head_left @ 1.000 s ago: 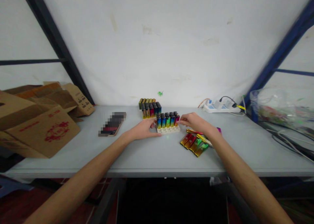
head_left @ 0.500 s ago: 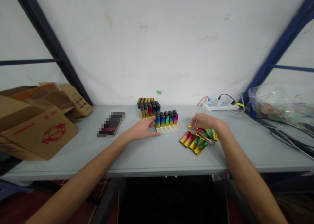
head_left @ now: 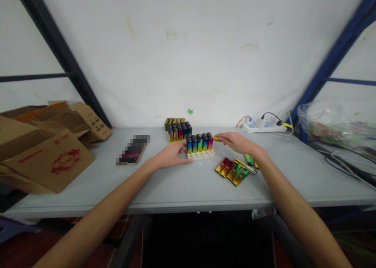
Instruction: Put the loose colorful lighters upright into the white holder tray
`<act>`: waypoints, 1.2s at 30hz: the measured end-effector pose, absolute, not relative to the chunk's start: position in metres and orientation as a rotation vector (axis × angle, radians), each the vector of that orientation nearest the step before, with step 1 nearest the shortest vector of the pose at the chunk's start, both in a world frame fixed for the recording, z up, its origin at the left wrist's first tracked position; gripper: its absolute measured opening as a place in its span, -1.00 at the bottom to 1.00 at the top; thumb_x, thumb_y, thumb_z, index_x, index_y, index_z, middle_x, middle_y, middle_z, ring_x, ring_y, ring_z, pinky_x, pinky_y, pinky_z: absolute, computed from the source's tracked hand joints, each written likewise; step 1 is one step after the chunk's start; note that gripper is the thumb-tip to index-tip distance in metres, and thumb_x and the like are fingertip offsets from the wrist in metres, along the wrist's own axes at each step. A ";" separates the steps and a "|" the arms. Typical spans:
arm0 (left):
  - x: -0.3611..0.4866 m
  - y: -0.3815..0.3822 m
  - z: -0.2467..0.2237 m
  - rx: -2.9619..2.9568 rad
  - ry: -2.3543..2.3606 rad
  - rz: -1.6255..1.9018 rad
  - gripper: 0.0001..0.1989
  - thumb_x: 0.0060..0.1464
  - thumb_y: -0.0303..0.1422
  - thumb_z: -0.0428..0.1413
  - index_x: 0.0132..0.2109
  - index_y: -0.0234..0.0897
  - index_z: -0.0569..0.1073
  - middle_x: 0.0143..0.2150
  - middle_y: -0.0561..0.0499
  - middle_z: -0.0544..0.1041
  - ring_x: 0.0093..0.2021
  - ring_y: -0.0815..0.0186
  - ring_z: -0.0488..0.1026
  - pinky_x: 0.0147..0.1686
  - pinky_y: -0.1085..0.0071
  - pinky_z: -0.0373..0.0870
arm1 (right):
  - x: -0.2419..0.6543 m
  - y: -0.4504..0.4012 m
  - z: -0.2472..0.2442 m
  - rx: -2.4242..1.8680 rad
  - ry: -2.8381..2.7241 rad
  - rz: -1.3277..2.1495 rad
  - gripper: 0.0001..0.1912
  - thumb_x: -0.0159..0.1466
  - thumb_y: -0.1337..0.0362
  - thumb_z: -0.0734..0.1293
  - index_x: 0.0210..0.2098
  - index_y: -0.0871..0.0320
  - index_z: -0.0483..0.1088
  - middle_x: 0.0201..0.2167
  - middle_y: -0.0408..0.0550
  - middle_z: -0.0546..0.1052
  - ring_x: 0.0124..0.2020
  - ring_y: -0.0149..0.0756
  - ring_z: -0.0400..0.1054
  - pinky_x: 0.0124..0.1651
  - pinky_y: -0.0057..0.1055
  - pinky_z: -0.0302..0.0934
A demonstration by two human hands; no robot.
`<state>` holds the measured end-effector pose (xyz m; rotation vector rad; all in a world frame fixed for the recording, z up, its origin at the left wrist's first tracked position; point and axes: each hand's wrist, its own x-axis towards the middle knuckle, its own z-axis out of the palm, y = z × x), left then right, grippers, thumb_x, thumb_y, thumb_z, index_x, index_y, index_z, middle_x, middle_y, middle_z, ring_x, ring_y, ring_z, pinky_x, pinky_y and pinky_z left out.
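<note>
A white tray (head_left: 202, 155) holds rows of upright colourful lighters (head_left: 200, 143), its front row of holes bare. My left hand (head_left: 172, 154) grips the tray's left end between thumb and fingers. Just right of the standing lighters, my right hand (head_left: 233, 141) pinches a gold-coloured lighter (head_left: 216, 138), which lies nearly level with its tip towards them. Several loose red, gold and green lighters (head_left: 232, 171) lie flat on the table in front of my right hand.
More standing lighters (head_left: 178, 131) are grouped behind the tray. A phone (head_left: 132, 150) lies to the left, near open cardboard boxes (head_left: 53, 154). At the back right is a power strip (head_left: 263, 125) with cables; plastic bags (head_left: 335, 121) lie at the far right.
My right hand has moved left and away from me, from the loose pile to beside the tray, carrying a lighter. My left hand has stayed on the tray.
</note>
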<state>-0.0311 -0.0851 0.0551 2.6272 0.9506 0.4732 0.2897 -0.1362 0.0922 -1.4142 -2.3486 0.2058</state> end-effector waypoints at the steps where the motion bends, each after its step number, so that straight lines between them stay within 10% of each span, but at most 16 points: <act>1: -0.031 -0.085 0.055 2.628 0.954 0.473 -0.44 0.03 0.16 0.22 -0.18 -0.26 0.38 -0.25 -0.02 0.46 -0.29 0.19 0.42 -0.29 0.35 0.30 | 0.290 -0.136 0.092 -1.404 -2.338 0.204 -0.61 0.47 0.21 0.14 0.11 0.16 0.50 0.00 0.12 0.63 -0.10 -0.13 0.52 0.03 -0.25 0.29; 12: -0.031 -0.086 0.054 2.636 0.962 0.478 -0.42 0.02 0.17 0.22 -0.15 -0.28 0.40 -0.25 -0.03 0.46 -0.28 0.18 0.42 -0.28 0.33 0.32 | 0.282 -0.138 0.096 -1.294 -2.058 0.337 -0.49 0.33 -0.15 0.32 -0.48 0.17 0.43 -0.56 -0.15 0.40 -0.48 -0.36 0.23 -0.38 -0.39 0.08; 22: -0.032 -0.084 0.050 2.649 0.946 0.506 -0.42 0.03 0.16 0.22 -0.13 -0.28 0.42 -0.24 -0.03 0.47 -0.28 0.19 0.42 -0.28 0.34 0.32 | 0.259 -0.141 0.088 -1.142 -2.050 0.673 -0.47 0.48 -0.12 0.07 -0.42 0.11 0.29 -0.49 -0.16 0.40 -0.43 -0.35 0.32 -0.26 -0.37 0.24; 36: -0.032 -0.084 0.051 2.633 0.953 0.502 -0.42 0.02 0.17 0.22 -0.15 -0.27 0.41 -0.24 -0.03 0.47 -0.28 0.18 0.43 -0.28 0.34 0.31 | 0.226 -0.141 0.071 -1.369 -1.738 0.443 -0.62 0.23 -0.01 0.14 -0.60 0.09 0.13 -0.64 -0.23 0.10 -0.55 -0.42 -0.01 -0.46 -0.40 -0.14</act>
